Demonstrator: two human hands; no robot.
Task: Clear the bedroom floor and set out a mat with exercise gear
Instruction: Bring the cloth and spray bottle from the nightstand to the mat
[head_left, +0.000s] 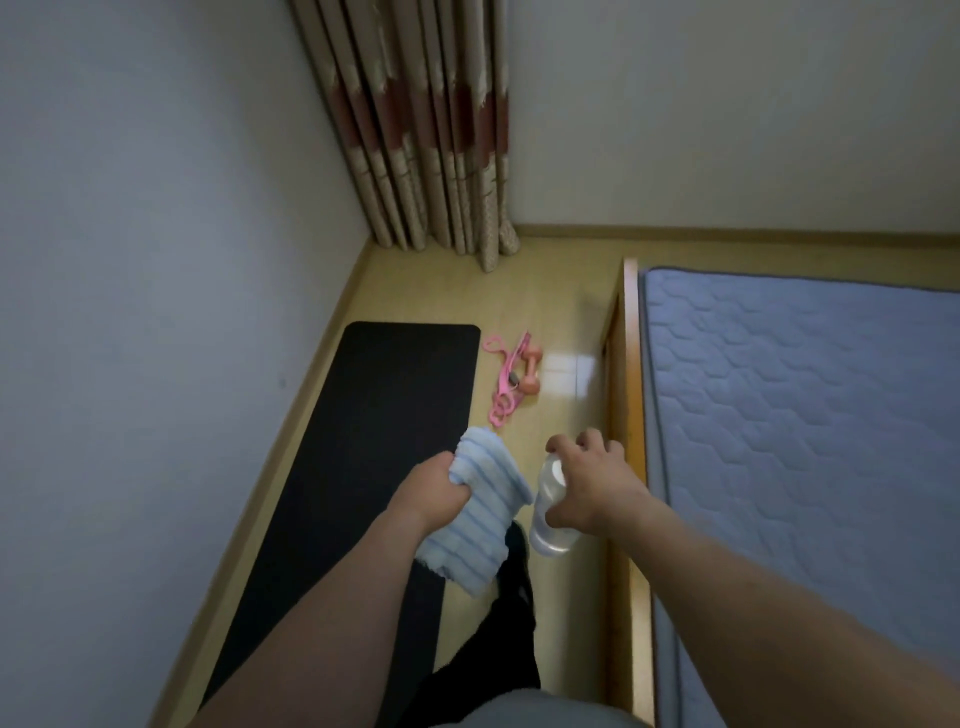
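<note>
A black exercise mat (384, 415) lies unrolled along the left wall. Just right of its far end, a pink dumbbell (529, 373) and a pink resistance band (506, 387) sit on the wooden floor. My left hand (434, 493) grips a folded light-blue striped towel (475, 512) above the mat's right edge. My right hand (589, 488) holds a clear water bottle (549, 512) with a white cap from above, fingers curled round its top. The bottle hangs over the floor between the mat and the bed.
A bed with a blue quilted mattress (810, 441) in a wooden frame (629, 364) fills the right side. Patterned curtains (431, 135) hang in the far corner. A narrow strip of floor (561, 322) runs between mat and bed. My dark-trousered leg (511, 623) stands near the mat.
</note>
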